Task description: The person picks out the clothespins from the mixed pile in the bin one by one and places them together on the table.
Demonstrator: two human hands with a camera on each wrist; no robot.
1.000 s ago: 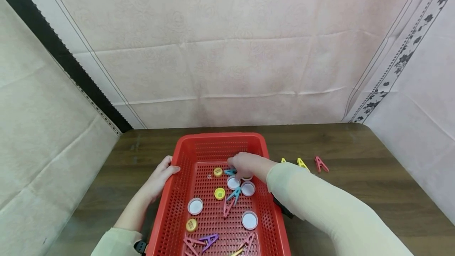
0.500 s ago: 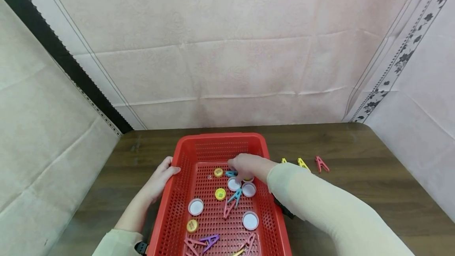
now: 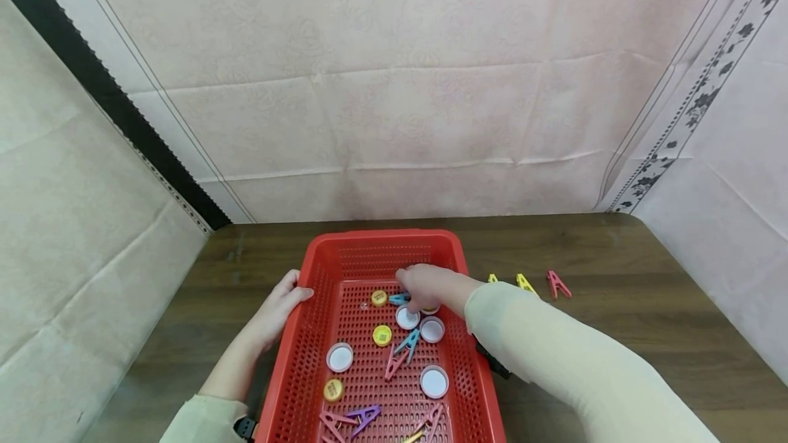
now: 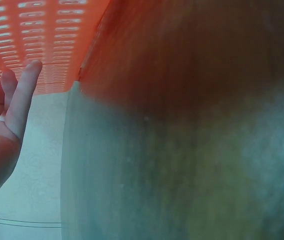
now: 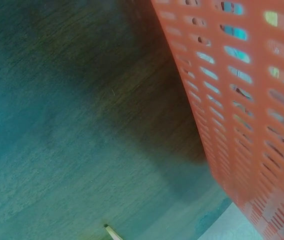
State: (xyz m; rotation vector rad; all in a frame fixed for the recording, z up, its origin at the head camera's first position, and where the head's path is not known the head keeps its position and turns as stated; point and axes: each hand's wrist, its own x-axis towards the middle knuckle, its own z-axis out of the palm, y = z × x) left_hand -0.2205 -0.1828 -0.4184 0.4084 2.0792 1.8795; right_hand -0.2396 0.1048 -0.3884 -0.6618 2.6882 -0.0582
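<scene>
A red plastic basket [image 3: 486, 398] with slotted walls stands on the wooden table. My left hand [image 3: 280, 310] holds its left rim, thumb over the edge; in the left wrist view the fingers [image 4: 22, 100] lie along the outer wall. Inside the basket, my right hand [image 3: 427, 286] reaches down at the far right. Its fingertips are close to a blue clothespin [image 3: 399, 299] and a white round cap [image 3: 407, 318]; whether they pinch anything is hidden. Nearby are another white cap [image 3: 432, 329], a second blue clothespin [image 3: 409, 342] and a pink clothespin [image 3: 397, 361].
More caps lie in the basket: a bright yellow one [image 3: 382, 336], a gold one [image 3: 333, 390] and white ones [image 3: 340, 357]. A purple clothespin [image 3: 365, 418] is near the front. Right of the basket, yellow clothespins [image 3: 523, 282] and a red clothespin [image 3: 558, 284] rest on the table.
</scene>
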